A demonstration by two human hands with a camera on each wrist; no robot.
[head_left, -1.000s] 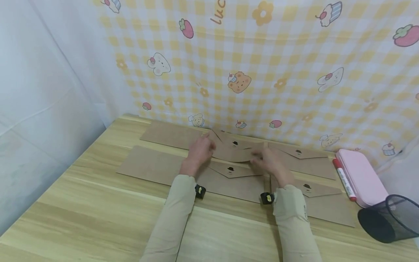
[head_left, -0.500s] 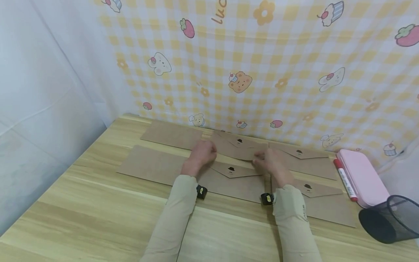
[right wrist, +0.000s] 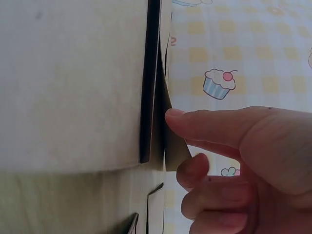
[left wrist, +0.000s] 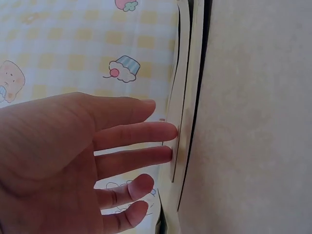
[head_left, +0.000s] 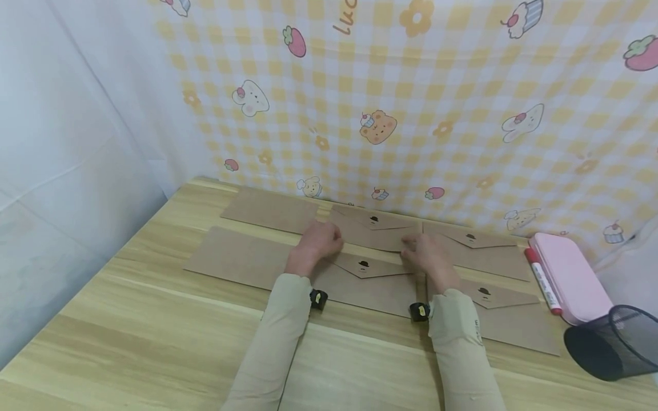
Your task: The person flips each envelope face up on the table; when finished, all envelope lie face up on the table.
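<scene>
A kraft-paper envelope (head_left: 366, 233) with a pointed flap and a black hat print lies in the back row, middle place. My right hand (head_left: 428, 256) pinches its near right corner; in the right wrist view that corner (right wrist: 174, 146) stands slightly raised at thumb and index finger. On the left, my left hand (head_left: 317, 242) rests by the envelope's left end. Straight fingers (left wrist: 141, 134) touch its edge in the left wrist view, the thumb apart from them. Right in front lies another hat-print envelope (head_left: 370, 294), partly under both wrists.
Two plain brown envelopes lie at left, one back (head_left: 272, 211), one front (head_left: 239, 254). Hat-print envelopes lie at right, back (head_left: 483, 257) and front (head_left: 519, 328). Beyond are a red marker (head_left: 544, 282), a pink case (head_left: 570, 279) and a tipped black mesh cup (head_left: 612, 345).
The back middle envelope, bowed upward with its flap lifted earlier, now lies nearly flat and slightly farther right. The left hand has come a little nearer and right; the right hand has barely shifted.
</scene>
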